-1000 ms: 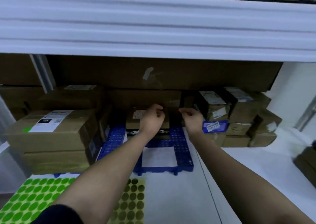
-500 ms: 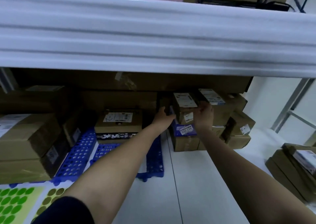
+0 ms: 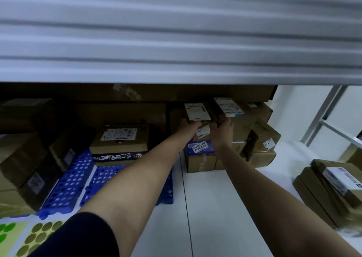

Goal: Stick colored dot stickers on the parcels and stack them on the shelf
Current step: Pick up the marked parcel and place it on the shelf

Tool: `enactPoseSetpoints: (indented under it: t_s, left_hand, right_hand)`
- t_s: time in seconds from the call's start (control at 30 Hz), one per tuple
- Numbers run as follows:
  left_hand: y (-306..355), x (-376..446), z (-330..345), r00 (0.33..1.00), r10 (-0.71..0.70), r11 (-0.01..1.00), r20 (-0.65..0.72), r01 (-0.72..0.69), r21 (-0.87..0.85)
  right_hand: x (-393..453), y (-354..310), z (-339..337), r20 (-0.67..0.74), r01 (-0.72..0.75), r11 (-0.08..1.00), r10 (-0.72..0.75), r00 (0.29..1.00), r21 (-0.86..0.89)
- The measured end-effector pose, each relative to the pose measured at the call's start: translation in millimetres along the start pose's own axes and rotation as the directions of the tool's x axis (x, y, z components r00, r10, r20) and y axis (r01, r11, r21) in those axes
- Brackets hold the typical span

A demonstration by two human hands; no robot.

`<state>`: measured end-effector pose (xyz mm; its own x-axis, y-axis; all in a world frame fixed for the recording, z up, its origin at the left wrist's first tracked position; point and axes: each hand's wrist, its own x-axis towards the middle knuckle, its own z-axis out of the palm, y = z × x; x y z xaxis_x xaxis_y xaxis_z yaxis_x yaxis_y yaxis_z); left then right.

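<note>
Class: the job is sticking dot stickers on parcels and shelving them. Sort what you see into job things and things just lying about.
Job things:
small labelled cardboard parcel, held by left hand and right hand
green dot sticker sheet
olive dot sticker sheet

Lying about:
blue perforated plastic trays

Left hand [image 3: 189, 127]: moved right, now placed under the small parcel [image 3: 196, 112].
Right hand [image 3: 223, 128]: moved right, now pressed against that parcel's right side.
</note>
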<state>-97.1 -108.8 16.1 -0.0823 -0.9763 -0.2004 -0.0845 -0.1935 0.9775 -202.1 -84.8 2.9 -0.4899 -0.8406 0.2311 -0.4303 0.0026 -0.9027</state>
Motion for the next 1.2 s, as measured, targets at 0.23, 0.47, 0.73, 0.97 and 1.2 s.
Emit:
enactPoseSetpoints:
  t_s: [0.23, 0.47, 0.73, 0.97, 1.2]
  left_hand:
    - [8.1, -10.3, 8.8, 0.998, -0.052, 0.997, -0.021, 0.051, -0.062]
    - [9.5, -25.4, 4.9, 1.0, -0.026, 0.994, -0.015, 0.024, -0.103]
    - [3.0, -44.3, 0.0, 0.996, 0.011, 0.99, -0.091, -0.023, -0.138]
    - [-1.0, -64.8, -21.7, 0.964, 0.158, 0.951, -0.213, -0.207, -0.23]
    - [-5.5, -75.3, -71.4, 0.948, 0.038, 0.913, -0.316, -0.162, -0.374]
  right_hand:
    - [3.7, 4.5, -1.0, 0.053, -0.063, 0.995, 0.059, 0.997, 0.077]
    - [0.4, 1.1, 2.1, 0.11, -0.077, 0.995, 0.07, 0.992, 0.065]
    - [-19.2, -11.5, 15.8, 0.029, -0.027, 0.974, 0.021, 0.999, 0.225]
    - [-41.8, -24.8, 35.3, -0.011, -0.049, 0.871, 0.062, 0.998, 0.489]
    - [-73.6, -51.5, 69.7, 0.006, -0.096, 0.817, 0.112, 0.994, 0.569]
